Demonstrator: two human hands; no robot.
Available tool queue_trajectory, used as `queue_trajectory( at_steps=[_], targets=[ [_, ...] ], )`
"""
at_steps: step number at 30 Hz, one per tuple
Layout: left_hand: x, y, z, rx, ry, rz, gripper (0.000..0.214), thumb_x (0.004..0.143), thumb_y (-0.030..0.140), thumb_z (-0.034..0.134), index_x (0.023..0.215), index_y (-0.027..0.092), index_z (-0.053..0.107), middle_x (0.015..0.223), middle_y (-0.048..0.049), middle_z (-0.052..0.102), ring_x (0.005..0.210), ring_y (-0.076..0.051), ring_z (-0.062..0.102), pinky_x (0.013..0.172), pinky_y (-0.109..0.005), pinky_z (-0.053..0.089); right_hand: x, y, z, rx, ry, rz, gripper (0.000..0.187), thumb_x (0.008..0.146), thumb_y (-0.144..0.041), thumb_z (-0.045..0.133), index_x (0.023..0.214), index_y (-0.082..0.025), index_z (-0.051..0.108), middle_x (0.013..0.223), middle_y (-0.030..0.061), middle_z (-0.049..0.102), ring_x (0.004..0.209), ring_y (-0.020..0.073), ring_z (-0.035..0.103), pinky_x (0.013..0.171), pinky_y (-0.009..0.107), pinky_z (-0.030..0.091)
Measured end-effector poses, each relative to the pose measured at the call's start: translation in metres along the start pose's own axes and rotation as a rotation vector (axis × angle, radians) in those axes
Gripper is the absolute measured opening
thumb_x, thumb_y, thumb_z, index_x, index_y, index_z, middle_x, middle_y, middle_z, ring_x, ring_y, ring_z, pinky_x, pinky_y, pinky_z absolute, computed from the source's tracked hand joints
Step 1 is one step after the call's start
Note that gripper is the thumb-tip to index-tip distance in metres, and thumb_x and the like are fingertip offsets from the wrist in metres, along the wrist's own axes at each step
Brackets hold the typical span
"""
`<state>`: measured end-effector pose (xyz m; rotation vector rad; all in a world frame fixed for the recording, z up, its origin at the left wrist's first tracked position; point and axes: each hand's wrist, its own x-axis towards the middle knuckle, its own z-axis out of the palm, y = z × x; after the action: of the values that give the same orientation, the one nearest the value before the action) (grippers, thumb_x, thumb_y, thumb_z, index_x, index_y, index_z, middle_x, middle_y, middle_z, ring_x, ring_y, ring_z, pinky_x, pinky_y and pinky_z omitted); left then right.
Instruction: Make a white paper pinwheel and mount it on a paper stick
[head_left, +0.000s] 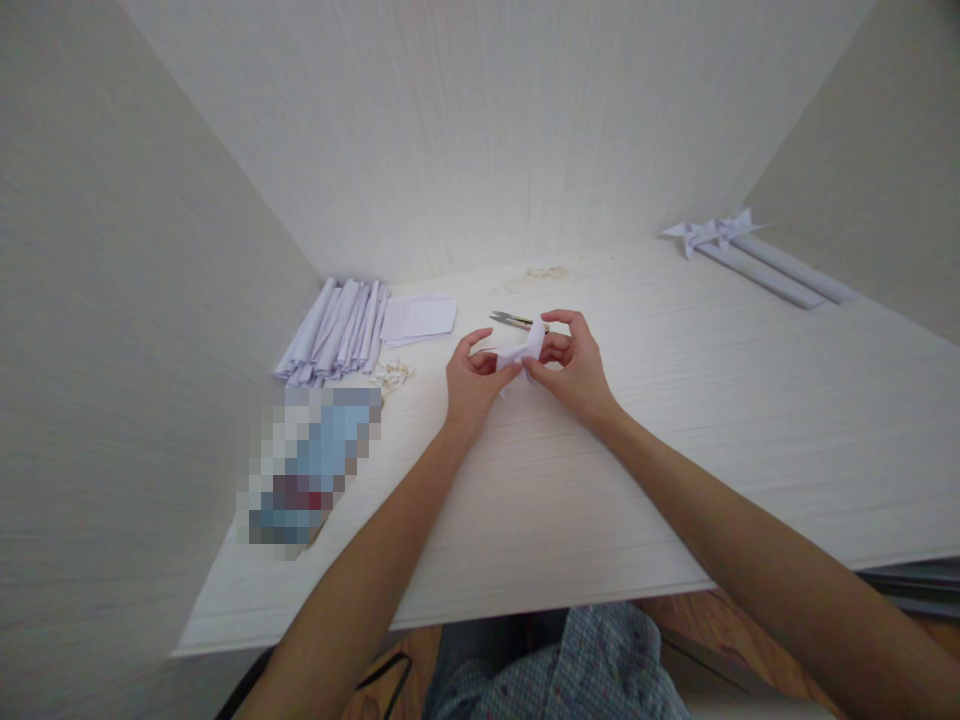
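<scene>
Both my hands meet over the middle of the white table (675, 450), pinching one small folded piece of white paper (520, 352). My left hand (471, 380) grips its left end with thumb and fingers curled. My right hand (571, 365) holds the right end, fingers bent around the paper. Just behind the hands a small pair of scissors (510, 320) lies flat on the table, partly hidden by my right fingers.
A bundle of rolled white paper sticks (337, 332) and a flat paper sheet (418, 318) lie at the back left, with small light scraps (394, 374) beside them. Two finished paper pinwheels on sticks (750, 250) lie at the back right. White walls enclose the table on three sides.
</scene>
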<state>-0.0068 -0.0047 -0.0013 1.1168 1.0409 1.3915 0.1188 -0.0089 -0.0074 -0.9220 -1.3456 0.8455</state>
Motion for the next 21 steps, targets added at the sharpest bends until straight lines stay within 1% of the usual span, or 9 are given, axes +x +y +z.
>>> queue_trajectory(
  at_steps=[4, 8, 10, 11, 13, 16, 18, 21],
  targets=[
    [-0.001, 0.001, 0.000, 0.018, 0.004, 0.003, 0.063, 0.045, 0.017, 0.074, 0.102, 0.015, 0.049, 0.052, 0.0084, 0.055, 0.052, -0.009, 0.057, 0.053, -0.021, 0.042, 0.000, 0.000, 0.000, 0.007, -0.003, -0.010, 0.046, 0.059, -0.017, 0.062, 0.096, -0.024, 0.037, 0.061, -0.0086, 0.052, 0.054, 0.0083, 0.052, 0.054, 0.023, 0.043],
    [0.000, 0.001, -0.001, 0.014, -0.001, 0.015, 0.060, 0.046, 0.019, 0.074, 0.101, 0.015, 0.050, 0.053, 0.0080, 0.056, 0.051, -0.008, 0.055, 0.053, -0.021, 0.041, 0.000, 0.003, 0.001, -0.001, -0.025, -0.018, 0.045, 0.061, -0.018, 0.061, 0.098, -0.024, 0.037, 0.063, -0.0082, 0.052, 0.054, 0.0080, 0.052, 0.054, 0.023, 0.043],
    [0.000, 0.001, -0.001, 0.002, 0.001, 0.028, 0.057, 0.047, 0.019, 0.073, 0.100, 0.015, 0.051, 0.054, 0.0081, 0.056, 0.051, -0.007, 0.055, 0.054, -0.020, 0.041, 0.001, 0.004, 0.000, -0.029, -0.033, -0.024, 0.045, 0.062, -0.019, 0.060, 0.101, -0.024, 0.038, 0.068, -0.0065, 0.052, 0.055, 0.0081, 0.052, 0.054, 0.023, 0.043],
    [0.001, 0.001, -0.001, -0.006, 0.004, 0.035, 0.055, 0.048, 0.019, 0.072, 0.099, 0.015, 0.051, 0.053, 0.0082, 0.056, 0.051, -0.007, 0.054, 0.054, -0.020, 0.041, 0.001, 0.004, 0.000, -0.062, -0.026, -0.038, 0.045, 0.063, -0.020, 0.060, 0.103, -0.024, 0.038, 0.074, -0.0047, 0.054, 0.058, 0.0085, 0.053, 0.055, 0.023, 0.044],
    [0.001, 0.001, -0.001, -0.025, 0.015, 0.050, 0.053, 0.049, 0.016, 0.070, 0.098, 0.014, 0.050, 0.052, 0.0089, 0.054, 0.050, -0.006, 0.053, 0.054, -0.019, 0.041, 0.000, 0.002, -0.002, -0.171, 0.001, -0.103, 0.045, 0.064, -0.022, 0.059, 0.106, -0.025, 0.041, 0.092, 0.0012, 0.054, 0.069, 0.0113, 0.056, 0.058, 0.025, 0.046],
    [0.002, 0.000, -0.001, -0.047, 0.034, 0.074, 0.051, 0.049, 0.013, 0.068, 0.096, 0.015, 0.049, 0.051, 0.0102, 0.052, 0.048, -0.005, 0.050, 0.053, -0.019, 0.040, -0.003, -0.004, -0.003, -0.373, -0.007, -0.257, 0.042, 0.069, -0.026, 0.056, 0.110, -0.026, 0.045, 0.117, 0.0088, 0.045, 0.094, 0.0195, 0.054, 0.070, 0.034, 0.048],
    [0.002, 0.000, -0.001, -0.053, 0.044, 0.086, 0.050, 0.049, 0.013, 0.068, 0.096, 0.015, 0.049, 0.051, 0.0108, 0.051, 0.048, -0.004, 0.049, 0.053, -0.018, 0.039, -0.004, -0.006, -0.003, -0.480, -0.054, -0.348, 0.042, 0.071, -0.028, 0.056, 0.112, -0.026, 0.046, 0.125, 0.0111, 0.040, 0.106, 0.0240, 0.048, 0.079, 0.041, 0.046],
    [0.003, 0.000, -0.002, -0.050, 0.059, 0.087, 0.050, 0.049, 0.012, 0.067, 0.096, 0.016, 0.049, 0.053, 0.0103, 0.051, 0.049, -0.005, 0.050, 0.053, -0.019, 0.039, -0.005, -0.004, 0.000, -0.585, -0.101, -0.431, 0.046, 0.069, -0.030, 0.059, 0.113, -0.024, 0.046, 0.132, 0.0131, 0.034, 0.115, 0.0276, 0.041, 0.089, 0.046, 0.040]
  ],
)
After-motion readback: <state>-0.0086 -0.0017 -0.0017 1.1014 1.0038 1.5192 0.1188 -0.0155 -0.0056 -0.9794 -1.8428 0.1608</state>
